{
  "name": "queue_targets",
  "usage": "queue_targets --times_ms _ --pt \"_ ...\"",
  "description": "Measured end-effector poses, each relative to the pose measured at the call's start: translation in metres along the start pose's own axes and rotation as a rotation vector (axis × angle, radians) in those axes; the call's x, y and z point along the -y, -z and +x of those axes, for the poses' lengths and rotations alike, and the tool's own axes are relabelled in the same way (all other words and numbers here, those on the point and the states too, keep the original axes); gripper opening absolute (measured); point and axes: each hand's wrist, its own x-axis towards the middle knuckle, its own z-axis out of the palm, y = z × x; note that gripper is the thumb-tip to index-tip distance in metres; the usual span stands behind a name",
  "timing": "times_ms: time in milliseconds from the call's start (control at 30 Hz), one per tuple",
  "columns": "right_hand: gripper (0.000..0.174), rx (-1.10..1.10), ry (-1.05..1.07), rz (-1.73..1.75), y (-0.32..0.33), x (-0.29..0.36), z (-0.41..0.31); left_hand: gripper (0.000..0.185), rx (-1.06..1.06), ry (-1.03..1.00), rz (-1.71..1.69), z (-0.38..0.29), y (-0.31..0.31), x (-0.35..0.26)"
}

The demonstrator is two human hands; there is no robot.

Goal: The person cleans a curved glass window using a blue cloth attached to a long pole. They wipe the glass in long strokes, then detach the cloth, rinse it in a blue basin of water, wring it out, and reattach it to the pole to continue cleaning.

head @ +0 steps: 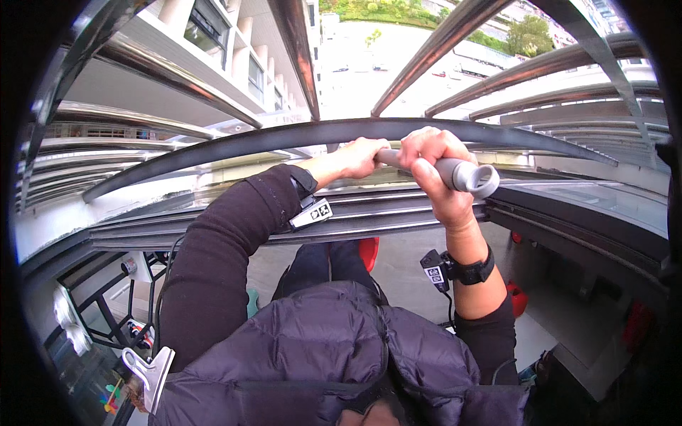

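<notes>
Both of my hands grip one grey pole whose far part is hidden behind them. My right hand is wrapped around the thicker grip near its end, and a grey hanging loop sticks out past the fist. My left hand is shut on the thinner shaft just ahead of it. Both arms reach out over the dark window sill track. Close beyond the hands runs a dark flat crossbar of the window guard.
Shiny metal guard bars fan out beyond the crossbar, above a drop to the ground outside. A building wall with windows stands at left. Inside, a black-framed shelf is at left, and red objects are at right.
</notes>
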Motion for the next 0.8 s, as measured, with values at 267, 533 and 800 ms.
queue_targets --times_ms 267,533,800 --pt "0.018 -0.13 -0.062 0.0 0.005 0.018 -0.045 0.033 0.062 -0.001 -0.046 -0.016 -0.017 -0.021" --pt "0.021 0.008 -0.121 -0.032 0.012 0.027 -0.019 0.036 0.188 0.061 -0.035 -0.016 0.005 -0.04" --pt "0.022 -0.048 -0.042 0.093 0.001 0.032 0.005 0.039 0.188 0.04 0.008 -0.028 0.031 -0.034"
